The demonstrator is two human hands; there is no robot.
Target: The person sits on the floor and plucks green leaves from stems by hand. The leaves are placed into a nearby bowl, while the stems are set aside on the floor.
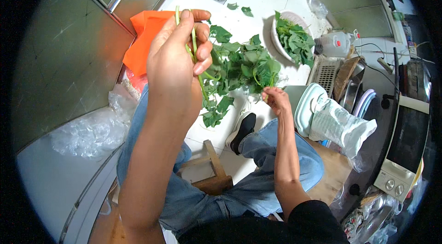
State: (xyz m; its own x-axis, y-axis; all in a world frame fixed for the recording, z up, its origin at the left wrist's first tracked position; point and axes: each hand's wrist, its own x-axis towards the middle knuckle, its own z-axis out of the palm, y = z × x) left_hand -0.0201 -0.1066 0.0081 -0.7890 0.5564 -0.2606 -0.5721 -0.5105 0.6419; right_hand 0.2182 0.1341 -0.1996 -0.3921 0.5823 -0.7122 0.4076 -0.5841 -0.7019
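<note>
Raised high at the upper left of the view, my left hand (179,50) holds a few long green stems (194,42) between thumb and fingers. Leaves hang from the lower end of one stem, below the hand. My right hand (277,101) is lower, above my bent knee, with its fingertips pinched on a green stem at the near edge of the greens. A loose pile of leafy greens (241,64) spreads over the white tiled floor (210,133) between the two hands. My left wrist and palm hide part of the pile.
A pale basin (272,40) of picked leaves stands beyond the pile. An orange bag (138,44) lies behind my left hand. At the right are a lidded bin (307,109), a plastic jug (333,44) and a microwave oven (402,140). A wooden stool (214,171) shows between my legs.
</note>
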